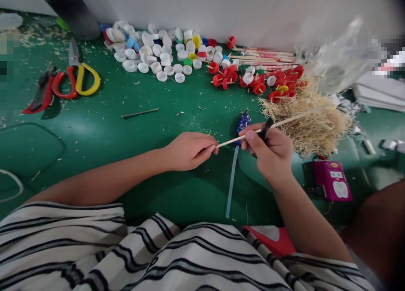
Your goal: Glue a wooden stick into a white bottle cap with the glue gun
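Note:
My left hand (189,150) pinches the near end of a thin wooden stick (294,119). The stick runs up to the right across my right hand (271,151) and over a heap of wood shavings (311,121). In my right hand is a small dark blade-like tool (265,130), pressed against the stick with the thumb beside it. Both hands hover just above the green table (133,126). Under them lies a blue glue gun (242,123) with a clear glue stick (231,180) pointing toward me.
A pile of white and coloured bottle caps (158,50) lies at the back, with red caps on sticks (253,78) to its right. Scissors (76,74) and red pliers (39,92) rest at the left, and a loose stick (139,112) lies mid-table. A magenta box (332,180) sits at the right.

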{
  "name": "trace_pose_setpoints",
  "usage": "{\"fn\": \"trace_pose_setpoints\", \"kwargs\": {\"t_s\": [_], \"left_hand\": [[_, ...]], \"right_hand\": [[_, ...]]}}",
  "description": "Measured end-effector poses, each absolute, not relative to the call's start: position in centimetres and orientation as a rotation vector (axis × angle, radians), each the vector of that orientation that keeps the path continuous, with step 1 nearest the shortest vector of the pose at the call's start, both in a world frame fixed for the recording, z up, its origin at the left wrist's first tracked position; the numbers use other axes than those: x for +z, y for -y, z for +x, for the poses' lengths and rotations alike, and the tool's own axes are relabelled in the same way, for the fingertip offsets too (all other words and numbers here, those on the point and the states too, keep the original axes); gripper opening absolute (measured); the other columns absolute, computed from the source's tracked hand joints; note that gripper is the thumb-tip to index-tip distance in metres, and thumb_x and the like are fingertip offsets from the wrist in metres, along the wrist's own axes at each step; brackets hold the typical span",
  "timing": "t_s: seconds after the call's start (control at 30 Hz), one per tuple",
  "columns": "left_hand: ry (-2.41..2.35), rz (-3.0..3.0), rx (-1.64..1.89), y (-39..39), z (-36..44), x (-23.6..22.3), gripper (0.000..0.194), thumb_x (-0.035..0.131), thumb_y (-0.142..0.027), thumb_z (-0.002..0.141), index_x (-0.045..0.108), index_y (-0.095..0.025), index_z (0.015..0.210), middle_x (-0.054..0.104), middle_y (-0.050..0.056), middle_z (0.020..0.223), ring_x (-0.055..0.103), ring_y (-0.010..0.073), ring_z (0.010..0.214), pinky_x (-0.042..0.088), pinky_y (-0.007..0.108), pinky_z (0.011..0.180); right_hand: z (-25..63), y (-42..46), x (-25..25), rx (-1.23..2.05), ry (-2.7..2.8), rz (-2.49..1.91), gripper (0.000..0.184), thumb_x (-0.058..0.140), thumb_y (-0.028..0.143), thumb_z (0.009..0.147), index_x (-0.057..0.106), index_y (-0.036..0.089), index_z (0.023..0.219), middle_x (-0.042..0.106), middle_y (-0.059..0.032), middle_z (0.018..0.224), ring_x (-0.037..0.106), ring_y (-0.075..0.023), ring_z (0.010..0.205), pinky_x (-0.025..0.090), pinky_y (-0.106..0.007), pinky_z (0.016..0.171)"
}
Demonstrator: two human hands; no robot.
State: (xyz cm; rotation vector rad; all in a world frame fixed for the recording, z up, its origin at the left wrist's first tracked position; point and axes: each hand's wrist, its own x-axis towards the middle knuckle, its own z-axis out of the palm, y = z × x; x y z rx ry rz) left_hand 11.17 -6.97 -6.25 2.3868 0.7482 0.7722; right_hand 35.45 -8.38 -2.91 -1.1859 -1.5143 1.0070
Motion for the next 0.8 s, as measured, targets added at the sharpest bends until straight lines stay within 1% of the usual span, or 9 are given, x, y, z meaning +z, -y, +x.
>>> {"fn": "trace_pose_setpoints", "kwargs": {"t_s": [0.1, 0.23, 0.33, 0.4, 0.53, 0.63, 0.7, 0.8], "left_hand": [[-0.763, 2.350, 0.768, 7.0, 11.2, -6.0, 0.034, 0.043, -0.023, 0.110, 0.071, -0.018, 0.092, 0.077, 0.002, 0.082, 0.068, 0.0122, 0.072, 0.050, 0.024, 0.072], [-0.737, 2.241, 0.809, 7.0, 11.2, -5.8, 0.036, 0.042, -0.026, 0.111, 0.067, -0.018, 0.087, 0.069, -0.001, 0.072, 0.059, 0.0097, 0.062, 0.045, 0.022, 0.064], [-0.737, 2.141, 0.851, 6.9, 11.2, -5.6, 0.036, 0.045, -0.028, 0.110, 0.065, -0.018, 0.081, 0.064, -0.002, 0.068, 0.055, 0.0085, 0.060, 0.042, 0.020, 0.062], [-0.738, 2.054, 0.848, 6.9, 11.1, -5.5, 0.039, 0.046, -0.031, 0.110, 0.064, -0.018, 0.078, 0.061, -0.003, 0.066, 0.051, 0.0080, 0.058, 0.040, 0.020, 0.060], [-0.685, 1.864, 0.828, 7.0, 11.2, -5.0, 0.046, 0.046, -0.041, 0.112, 0.060, -0.018, 0.075, 0.052, -0.004, 0.061, 0.044, 0.0075, 0.054, 0.036, 0.021, 0.054], [-0.645, 1.728, 0.796, 7.1, 11.2, -4.8, 0.049, 0.048, -0.048, 0.112, 0.059, -0.018, 0.075, 0.050, -0.004, 0.060, 0.042, 0.0072, 0.052, 0.033, 0.021, 0.051], [-0.631, 1.663, 0.781, 7.2, 11.2, -4.7, 0.051, 0.050, -0.051, 0.111, 0.059, -0.018, 0.073, 0.050, -0.004, 0.059, 0.042, 0.0075, 0.052, 0.034, 0.021, 0.051], [-0.599, 1.602, 0.794, 7.2, 11.2, -4.6, 0.053, 0.053, -0.054, 0.110, 0.058, -0.018, 0.071, 0.049, -0.003, 0.058, 0.043, 0.0075, 0.052, 0.034, 0.021, 0.051]], "right_hand": [[35.5, 8.4, -3.2, 1.048, 1.497, -1.166, 0.024, 0.075, 0.046, 0.101, 0.078, 0.023, 0.095, 0.073, 0.0015, 0.070, 0.056, -0.0110, 0.057, 0.045, -0.027, 0.056], [35.7, 8.6, -3.5, 1.081, 1.507, -1.129, 0.022, 0.073, 0.046, 0.104, 0.077, 0.024, 0.099, 0.079, -0.0001, 0.079, 0.059, -0.0120, 0.061, 0.046, -0.027, 0.055], [35.8, 8.6, -3.6, 1.052, 1.556, -1.082, 0.022, 0.072, 0.046, 0.105, 0.078, 0.025, 0.101, 0.080, -0.0003, 0.081, 0.060, -0.0132, 0.062, 0.048, -0.029, 0.056], [35.9, 8.7, -3.7, 1.020, 1.588, -1.014, 0.019, 0.071, 0.044, 0.105, 0.079, 0.026, 0.102, 0.081, -0.0001, 0.083, 0.061, -0.0135, 0.064, 0.049, -0.030, 0.058], [35.9, 8.7, -3.8, 0.971, 1.606, -0.858, 0.012, 0.071, 0.036, 0.106, 0.081, 0.028, 0.104, 0.082, -0.0003, 0.087, 0.065, -0.0144, 0.068, 0.053, -0.032, 0.065], [35.9, 8.6, -4.1, 0.958, 1.612, -0.796, 0.011, 0.070, 0.032, 0.106, 0.081, 0.029, 0.108, 0.082, -0.0013, 0.091, 0.069, -0.0158, 0.072, 0.056, -0.033, 0.069], [36.0, 8.5, -4.2, 0.953, 1.626, -0.751, 0.012, 0.070, 0.031, 0.106, 0.081, 0.029, 0.110, 0.082, -0.0019, 0.092, 0.071, -0.0169, 0.074, 0.058, -0.035, 0.071], [36.1, 8.1, -4.4, 0.908, 1.673, -0.686, 0.014, 0.070, 0.037, 0.106, 0.081, 0.029, 0.109, 0.081, -0.0037, 0.091, 0.072, -0.0189, 0.076, 0.061, -0.038, 0.074]]}}
